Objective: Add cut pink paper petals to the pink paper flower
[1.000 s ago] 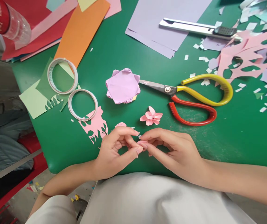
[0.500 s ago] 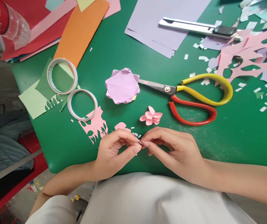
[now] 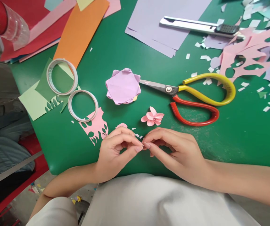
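Note:
My left hand and my right hand meet fingertip to fingertip near the table's front edge. Both are closed in a pinch, thumb against fingers, around something too small to make out. Just beyond my right hand lies a pink paper flower with several petals. Partly hidden behind my left fingers is a pink paper piece, with small white bits beside it. Farther back sits a folded lilac paper shape, its edge at the tip of the scissors with one yellow and one red handle.
Two tape rolls rest at the left on green paper and a cut pink scrap. Orange paper and a bottle are at the back left. A utility knife lies across lilac sheets; cut scraps cover the right.
My left fingertips have closed a little more and shifted slightly over the pink paper piece. My right hand stays almost still; the view moves very slightly.

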{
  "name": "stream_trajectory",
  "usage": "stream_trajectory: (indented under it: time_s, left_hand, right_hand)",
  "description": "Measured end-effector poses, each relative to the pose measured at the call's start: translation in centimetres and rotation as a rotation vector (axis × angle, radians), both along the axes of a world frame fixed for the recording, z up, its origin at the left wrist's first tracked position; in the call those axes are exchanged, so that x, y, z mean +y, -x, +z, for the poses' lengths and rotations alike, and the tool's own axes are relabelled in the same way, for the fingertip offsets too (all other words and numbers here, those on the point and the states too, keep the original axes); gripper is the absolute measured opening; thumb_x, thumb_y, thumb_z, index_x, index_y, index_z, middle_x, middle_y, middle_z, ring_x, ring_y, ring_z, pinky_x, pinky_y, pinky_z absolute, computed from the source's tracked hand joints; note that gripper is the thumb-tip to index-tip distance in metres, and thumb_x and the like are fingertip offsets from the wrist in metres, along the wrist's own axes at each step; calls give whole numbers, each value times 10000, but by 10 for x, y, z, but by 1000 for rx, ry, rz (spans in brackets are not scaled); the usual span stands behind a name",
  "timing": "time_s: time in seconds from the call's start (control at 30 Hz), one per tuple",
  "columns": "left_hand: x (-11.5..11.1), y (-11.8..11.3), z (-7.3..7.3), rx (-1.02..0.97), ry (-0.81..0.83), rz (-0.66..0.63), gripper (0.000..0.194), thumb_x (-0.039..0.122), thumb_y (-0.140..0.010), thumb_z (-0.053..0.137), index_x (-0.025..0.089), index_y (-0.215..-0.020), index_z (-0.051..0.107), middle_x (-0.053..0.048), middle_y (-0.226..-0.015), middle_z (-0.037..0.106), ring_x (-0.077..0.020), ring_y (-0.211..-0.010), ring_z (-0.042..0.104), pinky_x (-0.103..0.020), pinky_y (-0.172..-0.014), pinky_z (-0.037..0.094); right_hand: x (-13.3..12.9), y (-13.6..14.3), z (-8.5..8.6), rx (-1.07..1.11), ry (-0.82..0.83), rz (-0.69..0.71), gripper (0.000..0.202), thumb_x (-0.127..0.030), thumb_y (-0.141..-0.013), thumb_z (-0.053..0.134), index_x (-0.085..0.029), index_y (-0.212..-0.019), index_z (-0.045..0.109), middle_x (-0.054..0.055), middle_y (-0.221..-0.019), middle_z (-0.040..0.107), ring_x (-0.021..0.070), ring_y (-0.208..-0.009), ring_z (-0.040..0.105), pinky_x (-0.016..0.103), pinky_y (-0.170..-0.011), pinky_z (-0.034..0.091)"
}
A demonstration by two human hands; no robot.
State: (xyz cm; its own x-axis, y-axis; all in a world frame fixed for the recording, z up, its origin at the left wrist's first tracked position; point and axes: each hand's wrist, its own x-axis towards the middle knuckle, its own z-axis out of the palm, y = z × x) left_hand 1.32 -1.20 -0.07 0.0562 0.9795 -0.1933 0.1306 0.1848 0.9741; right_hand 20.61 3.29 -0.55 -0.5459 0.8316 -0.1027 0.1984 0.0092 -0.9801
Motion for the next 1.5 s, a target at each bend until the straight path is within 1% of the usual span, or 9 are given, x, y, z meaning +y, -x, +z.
stream_trajectory:
  time_s: [0.47,0.7,1.07,1.2,1.27,1.33,1.4,1.43,1.5]
  left_hand:
    - [0,-1,3,-6,52,-1,52,184,-895,727,212,-856,746,-23,-789,678,-124,-736,624,-246,-611,514]
    - [-1,-2,2,-40,70,36,51,170,-890,735,217,-873,744,-8,-791,677,-109,-746,629,-218,-602,504]
    - [0,-3,0,-11,-1,40,50,159,-873,744,202,-863,720,-11,-779,661,-115,-712,610,-231,-586,501]
    - [-2,-4,0,-11,-19,32,76,131,-873,731,197,-871,693,-8,-798,633,-98,-713,586,-200,-575,491]
    - [-4,-6,0,-52,-2,46,145,114,-868,725,212,-958,668,1,-849,613,-78,-695,563,-182,-572,492]
    - [-5,-8,-1,-115,17,81,311,100,-859,723,244,-1110,610,8,-924,595,-56,-663,545,-175,-573,505]
    - [-5,-9,-2,-136,-19,103,411,103,-854,722,254,-1194,549,5,-969,582,-41,-632,535,-173,-565,515]
    - [-5,-9,-2,-111,-68,95,395,114,-855,721,243,-1185,546,1,-959,577,-45,-628,534,-173,-554,514]
    - [-4,-8,-3,7,-201,41,283,141,-865,707,212,-1104,572,-4,-892,568,-73,-647,539,-186,-537,511]
  right_hand:
    - [-1,0,-1,17,-10,12,92,-139,-968,585,-202,-926,637,-8,-773,694,63,-616,626,163,-478,453]
    - [1,1,-1,30,38,9,82,-151,-960,599,-199,-913,647,-12,-757,697,61,-585,611,162,-460,442]
    - [0,2,0,74,58,-3,87,-132,-935,632,-196,-890,670,-13,-760,718,68,-629,638,156,-502,468]
    - [1,0,1,81,46,-10,95,-125,-931,633,-196,-879,668,-15,-755,717,65,-638,639,150,-535,482]
    - [1,0,1,82,49,-17,96,-128,-933,630,-195,-875,667,-11,-754,717,69,-632,639,155,-523,478]
    - [1,0,1,76,61,-18,94,-136,-938,625,-193,-873,664,-5,-749,714,77,-629,640,164,-510,475]
    - [1,0,2,68,77,-13,92,-144,-944,618,-191,-878,663,-2,-744,709,77,-616,633,168,-491,465]
    - [1,1,2,63,85,-8,93,-148,-947,615,-190,-878,660,-3,-741,705,74,-605,625,167,-479,456]
    - [1,1,2,48,93,-5,94,-158,-951,615,-190,-872,654,-7,-735,695,66,-584,605,163,-452,433]
